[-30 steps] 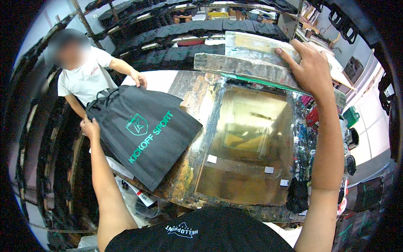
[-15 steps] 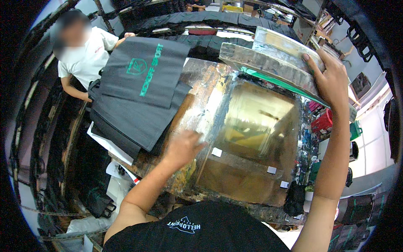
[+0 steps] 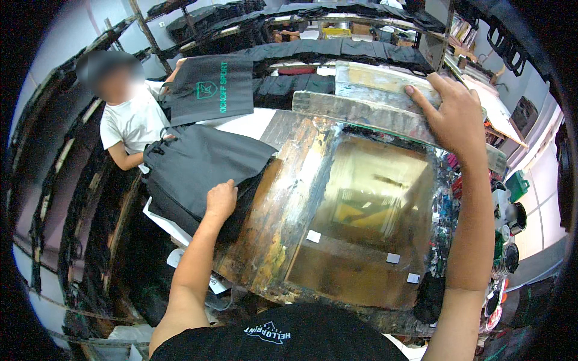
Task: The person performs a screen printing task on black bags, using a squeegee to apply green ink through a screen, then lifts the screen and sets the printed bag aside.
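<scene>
My left hand [image 3: 222, 200], fingers curled, is at the near edge of a plain black drawstring bag [image 3: 208, 153] on top of a stack of bags. Its fingertips touch the fabric. My right hand [image 3: 456, 117] grips the right end of a tilted-up wooden screen-printing frame [image 3: 361, 113], thumb over a pale, ink-stained board [image 3: 379, 81] along its top; the other fingertips are partly hidden. Below it lies a glossy brown printing bed [image 3: 355, 240] with small white squares. A co-worker [image 3: 135, 123] at the left holds up a black bag with a green print [image 3: 211, 90].
Ink-stained wood [image 3: 271, 240] borders the bed's left side. Black bags on long racks [image 3: 337, 51] curve round the back and left. Cans [image 3: 512, 216] and a green container [image 3: 518, 185] stand at the right. A black cloth-like bundle [image 3: 430, 298] lies at the bed's near right corner.
My left hand has moved left from the stained wood onto the bag stack. The co-worker has lifted the printed bag off the stack, away from me. My right hand stays on the raised frame.
</scene>
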The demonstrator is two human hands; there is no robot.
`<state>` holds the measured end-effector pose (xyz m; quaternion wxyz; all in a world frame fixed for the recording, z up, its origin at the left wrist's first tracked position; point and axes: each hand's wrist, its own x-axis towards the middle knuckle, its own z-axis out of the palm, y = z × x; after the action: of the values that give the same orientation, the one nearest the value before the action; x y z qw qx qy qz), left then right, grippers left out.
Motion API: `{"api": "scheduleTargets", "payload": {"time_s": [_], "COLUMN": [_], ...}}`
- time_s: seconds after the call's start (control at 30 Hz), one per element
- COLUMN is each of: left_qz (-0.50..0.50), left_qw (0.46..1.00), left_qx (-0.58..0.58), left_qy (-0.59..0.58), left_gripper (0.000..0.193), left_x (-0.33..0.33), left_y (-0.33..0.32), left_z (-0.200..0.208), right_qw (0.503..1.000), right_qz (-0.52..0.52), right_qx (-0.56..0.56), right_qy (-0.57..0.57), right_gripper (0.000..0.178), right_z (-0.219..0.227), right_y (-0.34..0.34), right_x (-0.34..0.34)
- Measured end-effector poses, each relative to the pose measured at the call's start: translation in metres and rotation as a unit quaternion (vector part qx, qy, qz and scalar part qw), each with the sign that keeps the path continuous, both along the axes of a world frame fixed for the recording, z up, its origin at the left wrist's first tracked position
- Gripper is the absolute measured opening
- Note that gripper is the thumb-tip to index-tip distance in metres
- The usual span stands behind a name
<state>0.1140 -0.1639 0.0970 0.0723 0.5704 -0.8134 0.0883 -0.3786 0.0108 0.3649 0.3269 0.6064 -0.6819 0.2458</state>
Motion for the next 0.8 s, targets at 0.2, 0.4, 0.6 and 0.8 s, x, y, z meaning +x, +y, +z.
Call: {"api": "scheduleTargets", "payload": {"time_s": [0.2, 0.4, 0.6, 0.8], "left_qz": [-0.159, -0.227, -0.326, -0.380], "left_qw": [0.976, 0.954, 0.912, 0.887], "left_qx": [0.058, 0.156, 0.232, 0.262], "left_qy": [0.134, 0.119, 0.087, 0.000], "left_gripper": [0.025, 0.037, 0.040, 0.032], "left_x": [-0.073, -0.213, -0.358, -0.468], "left_y": [0.013, 0.049, 0.075, 0.114], "left_z": [0.057, 0.029, -0.040, -0.029], "right_qw": [1.000, 1.000, 1.000, 0.998], "right_qz": [0.001, -0.009, -0.014, 0.011], "right_qx": [-0.005, 0.016, -0.003, -0.044], "right_qy": [-0.008, -0.004, 0.027, 0.034], "right_gripper": [0.064, 0.066, 0.069, 0.066], "right_z": [0.000, -0.001, -0.007, -0.014], "right_y": [0.000, 0.004, -0.001, -0.005], "right_x": [-0.004, 0.000, -0.007, -0.013]}}
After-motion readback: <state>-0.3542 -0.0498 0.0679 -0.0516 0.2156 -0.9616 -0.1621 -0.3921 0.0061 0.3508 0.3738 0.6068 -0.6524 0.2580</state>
